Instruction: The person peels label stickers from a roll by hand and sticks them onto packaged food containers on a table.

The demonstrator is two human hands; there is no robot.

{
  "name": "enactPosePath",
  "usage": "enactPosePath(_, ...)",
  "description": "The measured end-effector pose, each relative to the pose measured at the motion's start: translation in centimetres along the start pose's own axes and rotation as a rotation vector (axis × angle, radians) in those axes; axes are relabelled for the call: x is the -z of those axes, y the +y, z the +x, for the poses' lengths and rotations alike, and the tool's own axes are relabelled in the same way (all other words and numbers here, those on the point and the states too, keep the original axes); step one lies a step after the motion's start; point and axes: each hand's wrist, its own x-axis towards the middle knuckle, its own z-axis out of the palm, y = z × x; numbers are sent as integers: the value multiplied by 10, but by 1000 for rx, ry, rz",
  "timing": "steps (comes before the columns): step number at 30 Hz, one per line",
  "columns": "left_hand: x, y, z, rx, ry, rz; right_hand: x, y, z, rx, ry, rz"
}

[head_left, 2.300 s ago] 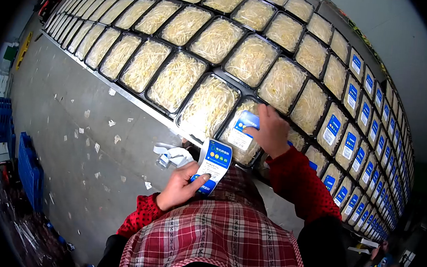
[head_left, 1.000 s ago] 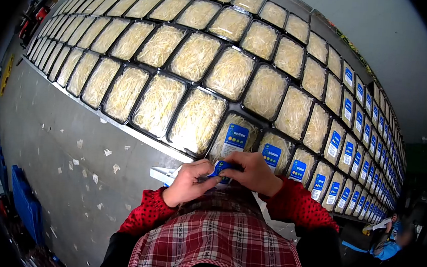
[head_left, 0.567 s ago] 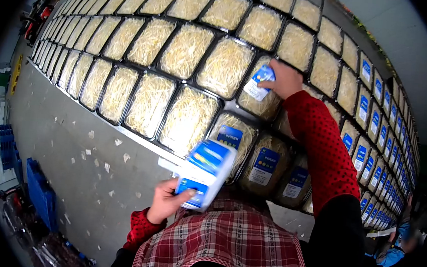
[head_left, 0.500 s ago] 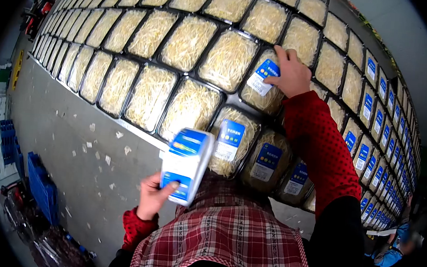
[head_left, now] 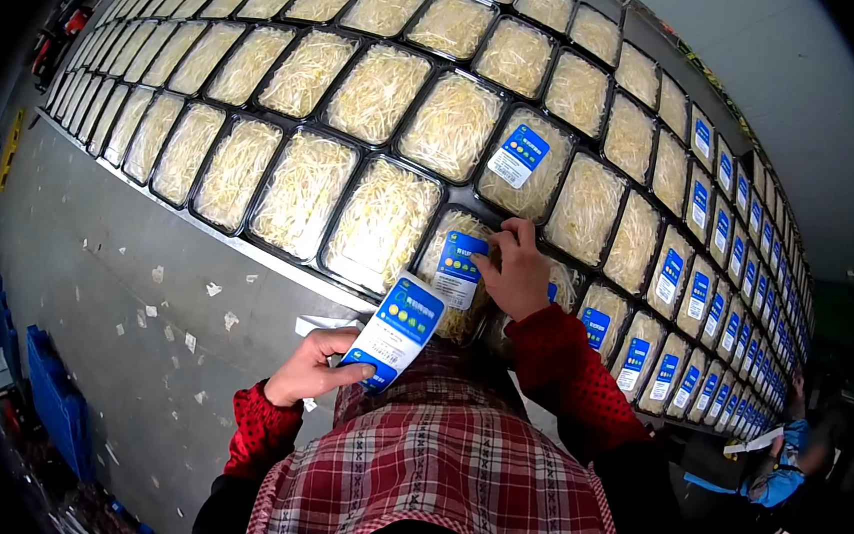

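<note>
My left hand [head_left: 319, 367] grips a stack or roll of blue and white labels [head_left: 399, 327], thumb on top, in front of my apron. My right hand [head_left: 520, 274] is just above the front-row tray, its fingers apart at the right edge of a label [head_left: 459, 268] lying on that tray's film; nothing shows held in it. In the second row a labelled tray [head_left: 526, 161] carries its label slightly tilted at the upper left. Unlabelled trays of bean sprouts [head_left: 382, 225] stand to the left.
Long rows of sprout trays cover the table, with labelled ones [head_left: 669, 276] at the right. The table's metal edge [head_left: 248, 249] faces me. Paper scraps lie on the grey floor [head_left: 145, 275]. Blue pallets [head_left: 58, 389] stand at left. Another person in blue [head_left: 782, 478] is at far right.
My right hand has left the second-row tray, where a label now lies, and come back to the front-row one. My left hand has moved slightly right with the labels.
</note>
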Motion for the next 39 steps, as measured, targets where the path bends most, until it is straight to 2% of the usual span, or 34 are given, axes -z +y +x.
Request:
enactPosePath(2,2,1,0,-12,-5,-4,-1,-5,0,-117,-31,109)
enactPosePath(5,7,-2,-3,-54,-32,-10,-6,-7,1,-151,-62,129)
enactPosePath(9,15,-6,-9,-48,14,-12,-9,-14,-1,-179,10,16)
enactPosePath(11,17,-7,-10,-68,28,-25,-7,-15,1,-282,-28,-23)
enactPosePath(18,12,-4,6,-57,-19,-22,-10,-13,1,-300,-96,-7)
enactPosePath(21,8,-9,20,-286,-67,157,-10,-20,-1,-293,-70,21)
enactPosePath(24,1,-18,27,-203,-163,222,-12,-30,-2,-273,-88,42)
enactPosePath(25,-6,-22,32,-284,-137,235,-14,-33,2,-202,5,37)
enactPosePath(26,-13,-20,38,-281,-137,231,-15,-34,5,-131,97,32)
enactPosePath(28,-25,-12,50,-3,9,323,-17,-35,8,-148,54,24)
enactPosePath(29,-31,-36,59,-36,122,276,-15,-37,9,-159,12,14)
enactPosePath(30,-36,-31,63,-38,126,274,-13,-39,9,-171,-30,4)
enactPosePath(32,-43,-21,75,8,322,197,-13,-35,7,-138,-37,0)
enactPosePath(34,-44,-22,87,34,317,275,-14,-33,7,-102,-48,-4)
enactPosePath(36,-50,-33,102,-84,420,440,-13,-38,9,-178,-27,30)
enactPosePath(37,-52,-36,108,-26,383,441,-13,-36,11,-173,-26,29)
enactPosePath(39,-54,-35,116,-39,382,468,-14,-31,11,-153,-19,52)
